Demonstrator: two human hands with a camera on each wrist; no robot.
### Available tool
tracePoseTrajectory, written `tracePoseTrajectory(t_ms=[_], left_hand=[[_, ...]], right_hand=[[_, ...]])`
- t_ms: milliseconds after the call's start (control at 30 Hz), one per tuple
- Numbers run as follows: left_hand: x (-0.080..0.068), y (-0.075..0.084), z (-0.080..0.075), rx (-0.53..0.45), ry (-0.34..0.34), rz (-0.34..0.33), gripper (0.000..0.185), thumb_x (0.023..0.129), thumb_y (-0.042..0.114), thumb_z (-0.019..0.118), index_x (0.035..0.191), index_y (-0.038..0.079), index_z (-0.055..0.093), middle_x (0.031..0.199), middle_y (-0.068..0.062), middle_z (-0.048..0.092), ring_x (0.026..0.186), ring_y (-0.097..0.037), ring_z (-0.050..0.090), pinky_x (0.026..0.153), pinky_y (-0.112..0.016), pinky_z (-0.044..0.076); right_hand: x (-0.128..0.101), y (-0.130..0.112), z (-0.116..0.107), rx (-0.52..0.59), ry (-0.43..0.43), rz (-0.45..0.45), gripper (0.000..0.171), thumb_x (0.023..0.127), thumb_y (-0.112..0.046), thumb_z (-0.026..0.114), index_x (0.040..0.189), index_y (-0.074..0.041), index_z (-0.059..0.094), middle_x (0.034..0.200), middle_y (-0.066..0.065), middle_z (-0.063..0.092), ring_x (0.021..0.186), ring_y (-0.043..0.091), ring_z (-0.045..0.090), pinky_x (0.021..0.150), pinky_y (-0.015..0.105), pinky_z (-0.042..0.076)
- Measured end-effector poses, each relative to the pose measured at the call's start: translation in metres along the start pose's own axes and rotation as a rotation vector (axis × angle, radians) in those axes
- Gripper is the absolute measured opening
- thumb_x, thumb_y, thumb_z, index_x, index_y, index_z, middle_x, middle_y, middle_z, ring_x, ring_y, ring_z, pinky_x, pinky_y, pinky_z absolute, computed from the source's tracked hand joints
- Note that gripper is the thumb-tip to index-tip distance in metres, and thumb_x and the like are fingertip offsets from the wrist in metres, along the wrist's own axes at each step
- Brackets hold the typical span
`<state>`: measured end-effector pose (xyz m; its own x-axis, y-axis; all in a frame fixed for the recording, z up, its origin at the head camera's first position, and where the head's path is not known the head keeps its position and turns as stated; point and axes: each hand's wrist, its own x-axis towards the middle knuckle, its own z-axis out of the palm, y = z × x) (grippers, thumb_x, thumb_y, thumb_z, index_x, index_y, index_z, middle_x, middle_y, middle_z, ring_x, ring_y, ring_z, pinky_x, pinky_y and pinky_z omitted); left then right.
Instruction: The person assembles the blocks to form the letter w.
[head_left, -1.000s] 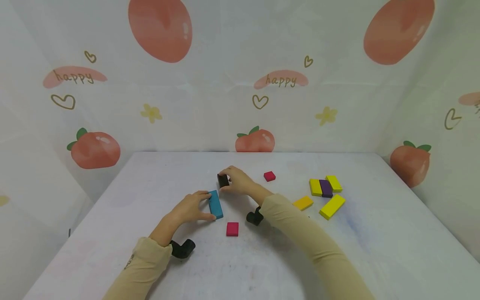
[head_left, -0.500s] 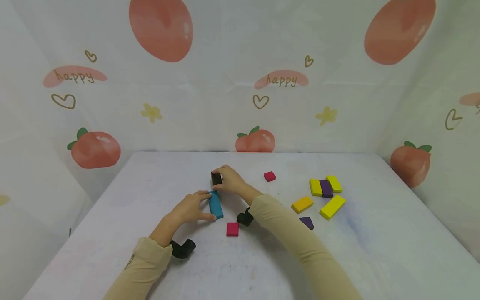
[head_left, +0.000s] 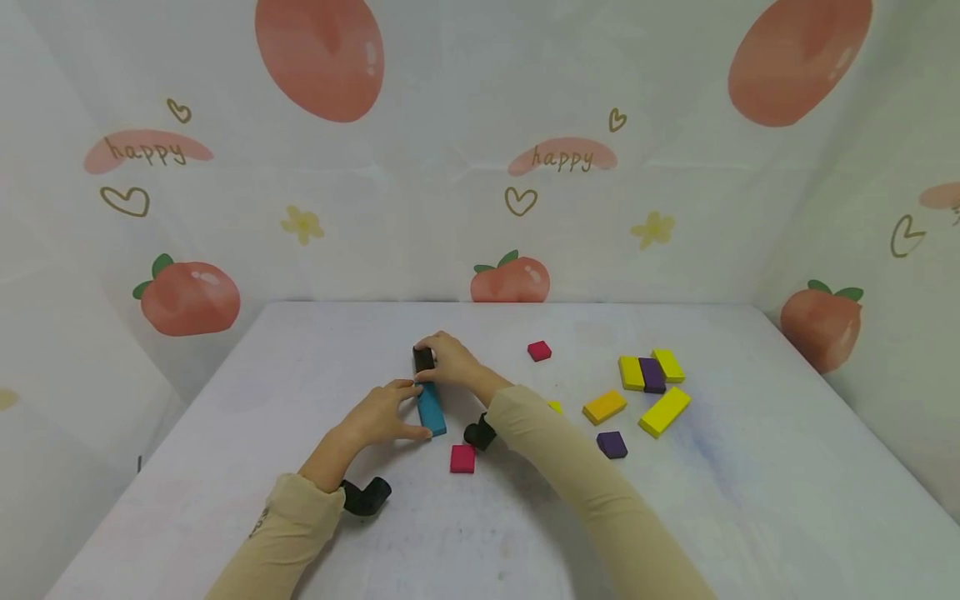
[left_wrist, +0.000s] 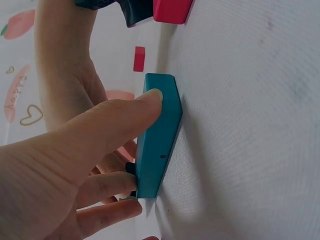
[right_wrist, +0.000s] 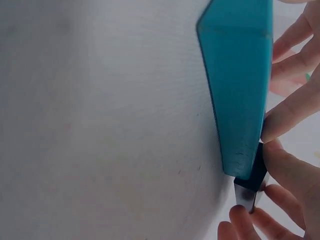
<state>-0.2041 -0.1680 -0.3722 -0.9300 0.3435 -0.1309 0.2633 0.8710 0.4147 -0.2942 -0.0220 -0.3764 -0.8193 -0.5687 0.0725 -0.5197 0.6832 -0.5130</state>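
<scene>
A flat blue block (head_left: pixel 431 408) lies lengthwise on the white table, and my left hand (head_left: pixel 377 417) spans it. The left thumb presses the near end in the left wrist view, while the fingers reach its far end. My right hand (head_left: pixel 457 364) pinches a small black block (head_left: pixel 423 359) between thumb and fingers. That black block lines up with the far end of the blue block (right_wrist: pixel 237 100), right at its edge in the right wrist view. The fingers of both hands come close together at this joint. Part of the black block is hidden by the right hand's fingers.
One red block (head_left: pixel 462 459) lies near the right wrist's black camera mount (head_left: pixel 480 433), another red block (head_left: pixel 539 351) farther back. To the right are yellow blocks (head_left: pixel 665 412), an orange block (head_left: pixel 604 407) and purple blocks (head_left: pixel 612 445). A patterned curtain (head_left: pixel 420 167) stands behind the table.
My right hand has moved left with the black block, bringing it to the far end of the blue block. The left hand has stayed in place on the blue block.
</scene>
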Motion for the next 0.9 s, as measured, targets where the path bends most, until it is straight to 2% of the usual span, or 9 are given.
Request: tracePoseTrajectory(t_ms=[433,500,533,600,667,700,767,833,900], left_hand=[[-0.001,0.001,-0.001,0.013,0.008,-0.003,0.075,0.076,0.034,0.075,0.135,-0.001,0.046,0.141,-0.028,0.04,0.121,-0.053,0.043,0.098,-0.058,0.041],[-0.001,0.001,-0.001,0.013,0.008,-0.001,0.076,0.076,0.034,0.075,0.135,-0.001,0.046,0.141,-0.028,0.039,0.121,-0.053,0.042,0.099,-0.058,0.041],[-0.001,0.001,-0.001,0.012,0.008,0.0,0.076,0.076,0.034,0.075,0.135,-0.001,0.046,0.142,-0.028,0.039,0.122,-0.053,0.042,0.099,-0.058,0.041],[0.0,0.001,-0.001,0.012,0.007,0.004,0.076,0.076,0.034,0.075,0.136,-0.001,0.045,0.143,-0.027,0.037,0.123,-0.054,0.041,0.099,-0.059,0.04],[0.001,0.0,0.0,0.012,0.006,0.008,0.076,0.076,0.034,0.075,0.136,-0.002,0.045,0.145,-0.026,0.036,0.124,-0.054,0.04,0.1,-0.059,0.039],[0.001,0.0,0.0,0.01,0.005,0.008,0.076,0.076,0.034,0.075,0.136,-0.002,0.045,0.146,-0.025,0.036,0.124,-0.054,0.04,0.1,-0.059,0.039],[0.002,0.0,0.0,0.01,0.003,0.008,0.076,0.076,0.034,0.075,0.136,-0.003,0.045,0.147,-0.023,0.036,0.125,-0.054,0.04,0.101,-0.058,0.039],[0.002,0.0,0.001,0.001,-0.001,0.003,0.076,0.076,0.034,0.075,0.136,-0.003,0.045,0.147,-0.022,0.036,0.125,-0.053,0.039,0.101,-0.058,0.039],[0.003,0.001,0.001,0.001,-0.004,0.001,0.076,0.076,0.034,0.075,0.135,-0.003,0.045,0.147,-0.021,0.037,0.125,-0.053,0.04,0.101,-0.058,0.039]], right_hand=[[0.008,0.004,0.003,-0.013,-0.085,0.024,0.049,0.085,-0.027,0.068,0.128,-0.007,0.055,0.129,0.013,0.053,0.097,0.02,0.058,0.088,0.027,0.049],[0.037,0.043,0.033,-0.024,-0.067,-0.025,0.051,0.085,-0.04,0.065,0.129,-0.014,0.055,0.127,0.008,0.054,0.095,0.015,0.058,0.085,0.025,0.05],[0.06,0.072,0.055,-0.038,-0.061,-0.042,0.053,0.084,-0.047,0.064,0.129,-0.021,0.054,0.128,0.004,0.053,0.095,0.012,0.058,0.083,0.025,0.05],[0.089,0.108,0.085,-0.076,-0.041,-0.077,0.051,0.084,-0.049,0.062,0.128,-0.026,0.054,0.126,0.0,0.053,0.092,0.009,0.057,0.079,0.022,0.05],[0.136,0.166,0.133,-0.087,-0.025,-0.112,0.049,0.082,-0.056,0.06,0.126,-0.037,0.051,0.125,-0.007,0.051,0.089,0.003,0.055,0.076,0.018,0.049],[0.15,0.182,0.147,-0.1,-0.03,-0.101,0.047,0.082,-0.056,0.06,0.125,-0.042,0.05,0.125,-0.008,0.05,0.09,0.003,0.055,0.076,0.018,0.049],[0.163,0.198,0.161,-0.099,-0.024,-0.096,0.045,0.083,-0.053,0.061,0.125,-0.045,0.048,0.126,-0.01,0.049,0.09,0.003,0.056,0.077,0.018,0.05],[0.179,0.22,0.178,-0.092,-0.012,-0.109,0.045,0.081,-0.059,0.059,0.123,-0.051,0.045,0.125,-0.013,0.047,0.09,0.001,0.055,0.076,0.018,0.05],[0.164,0.203,0.164,-0.08,-0.027,-0.097,0.045,0.082,-0.055,0.06,0.124,-0.048,0.046,0.125,-0.011,0.048,0.09,0.002,0.055,0.076,0.018,0.05]])
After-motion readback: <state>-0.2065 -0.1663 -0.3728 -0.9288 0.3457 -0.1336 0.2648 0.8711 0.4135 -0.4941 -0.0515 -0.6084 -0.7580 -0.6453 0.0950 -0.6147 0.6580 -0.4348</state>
